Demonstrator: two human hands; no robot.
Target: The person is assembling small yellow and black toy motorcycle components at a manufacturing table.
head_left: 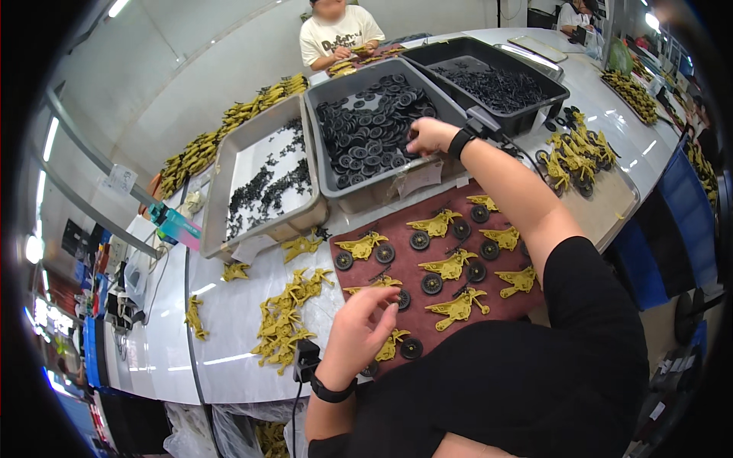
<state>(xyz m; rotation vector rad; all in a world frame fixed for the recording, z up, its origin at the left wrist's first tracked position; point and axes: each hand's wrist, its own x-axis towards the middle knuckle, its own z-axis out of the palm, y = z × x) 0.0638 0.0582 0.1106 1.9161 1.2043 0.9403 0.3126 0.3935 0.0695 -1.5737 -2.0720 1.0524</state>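
My right hand point(434, 137) reaches over the near right edge of a grey bin point(336, 187) heaped with black toy wheels point(370, 130). Its fingers are bent together at the wheels; what they pinch, if anything, is hidden. Over the left edge of a maroon mat point(405, 263), my left hand point(359, 328) is held half curled, thumb apart, with nothing visible in it. A black wheel point(402, 299) lies by its fingertips. Rows of yellow toy motorcycle bodies point(447, 265) lie on the mat, several with black wheels at their ends; one body point(458, 307) shows no black wheels.
A pale bin point(221, 191) of small black parts stands left, a black bin point(561, 91) of dark parts right. Loose yellow bodies point(286, 317) lie left of the mat; assembled ones point(576, 156) pile up right. A person point(340, 34) sits across the table.
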